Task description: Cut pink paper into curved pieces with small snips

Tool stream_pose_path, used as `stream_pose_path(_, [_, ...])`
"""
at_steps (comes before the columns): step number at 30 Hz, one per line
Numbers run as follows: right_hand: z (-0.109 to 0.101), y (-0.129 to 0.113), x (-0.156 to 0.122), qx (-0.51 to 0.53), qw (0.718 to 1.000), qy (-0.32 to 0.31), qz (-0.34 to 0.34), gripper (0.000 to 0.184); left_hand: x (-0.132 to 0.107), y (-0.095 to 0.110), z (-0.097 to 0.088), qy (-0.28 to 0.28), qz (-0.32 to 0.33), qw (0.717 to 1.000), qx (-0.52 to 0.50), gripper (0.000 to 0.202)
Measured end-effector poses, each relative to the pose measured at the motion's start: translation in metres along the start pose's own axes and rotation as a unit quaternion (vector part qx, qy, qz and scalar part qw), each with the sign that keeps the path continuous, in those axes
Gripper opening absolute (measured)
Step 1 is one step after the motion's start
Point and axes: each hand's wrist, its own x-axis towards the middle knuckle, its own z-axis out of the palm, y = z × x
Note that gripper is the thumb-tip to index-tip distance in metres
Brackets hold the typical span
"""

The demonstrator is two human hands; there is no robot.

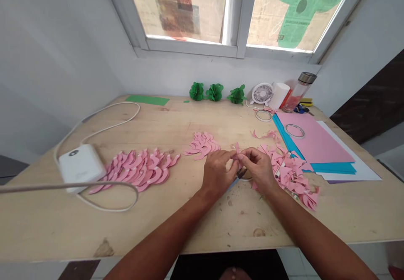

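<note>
My left hand [217, 170] and my right hand [259, 167] meet over the middle of the table, thumbs and fingertips pinched on a small pink paper piece [237, 147]. Its upper tip sticks out between them; the rest is hidden by my fingers. Beneath my hands lies a partly covered tool with a dark part [241, 173] and a light blue part [233, 184]; I cannot make out its kind. Just left of my left hand is a small pile of curved pink paper cutouts [202, 144]. Pink paper scraps [292, 174] are heaped beside my right hand.
Overlapping pink cutouts [142, 168] lie at left, near a white power bank [81, 167] with a looping cable [107, 207]. Three green paper figures [215, 92], a small fan [262, 93] and a bottle [299, 92] stand at the back. Coloured sheets [325, 145] are stacked at right.
</note>
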Motion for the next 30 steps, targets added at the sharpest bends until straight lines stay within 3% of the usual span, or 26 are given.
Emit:
stream_pose_path(6, [-0.005,0.0,0.004,-0.016,1.0,0.008,0.002,0.023,0.0,0.0,-0.003,-0.016,-0.03,0.999,-0.039,0.018])
stream_pose_path(9, [-0.013,0.005,0.012,-0.058,0.997,0.038,-0.012,0.023,0.004,-0.005,-0.006,-0.019,-0.09,0.99,-0.109,0.018])
stream_pose_path(11, [-0.019,0.009,0.018,-0.103,0.993,0.046,-0.026,0.021,0.008,-0.009,-0.007,-0.022,-0.159,0.967,-0.195,0.018])
stream_pose_path(15, [-0.024,0.017,0.024,-0.202,0.977,0.049,-0.044,0.02,0.014,-0.019,-0.006,-0.017,-0.297,0.883,-0.364,0.02])
stream_pose_path(17, [-0.024,0.019,0.024,-0.235,0.969,0.041,-0.058,0.019,0.015,-0.023,-0.006,-0.014,-0.329,0.857,-0.398,0.018])
stream_pose_path(19, [-0.023,0.02,0.024,-0.256,0.964,0.041,-0.066,0.019,0.015,-0.026,-0.005,-0.011,-0.339,0.848,-0.407,0.016])
stream_pose_path(22, [-0.024,0.02,0.024,-0.277,0.957,0.051,-0.067,0.019,0.013,-0.028,-0.003,-0.009,-0.327,0.863,-0.385,0.015])
stream_pose_path(25, [-0.026,0.018,0.024,-0.296,0.951,0.056,-0.061,0.018,0.012,-0.03,0.001,-0.02,-0.29,0.901,-0.324,0.014])
stream_pose_path(30, [-0.024,0.014,0.027,-0.364,0.93,0.013,-0.038,0.015,0.008,-0.029,0.002,-0.088,-0.218,0.949,-0.209,0.015])
